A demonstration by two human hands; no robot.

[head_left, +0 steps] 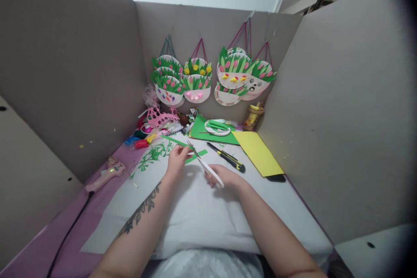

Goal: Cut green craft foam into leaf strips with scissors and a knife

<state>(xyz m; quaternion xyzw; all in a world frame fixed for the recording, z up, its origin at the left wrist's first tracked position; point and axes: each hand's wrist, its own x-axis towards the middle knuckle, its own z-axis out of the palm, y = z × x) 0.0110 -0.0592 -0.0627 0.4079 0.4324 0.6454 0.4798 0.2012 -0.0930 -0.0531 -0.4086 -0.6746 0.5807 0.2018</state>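
Observation:
My left hand [177, 160] pinches a narrow green paper strip [175, 140] at its fingertips, above the white-covered table. In my right hand [224, 176] is a pair of scissors [205, 166] with white handles, its blades pointing up and left beside my left fingers. The blades are slightly apart near the strip; I cannot tell whether they touch it. A second green strip [199, 155] shows behind the scissors, partly hidden. Green paper scraps [153, 156] lie scattered left of my left hand. A black and yellow utility knife [226, 156] rests beyond my right hand.
Green sheets [200, 129] carry a white plate [228, 132] of green strips. Yellow paper [259, 152] lies at right. A pink glue gun [106, 177] with a black cord sits at left, craft supplies [159, 117] behind. Paper-plate flower baskets [197, 89] hang on the grey partition [208, 26].

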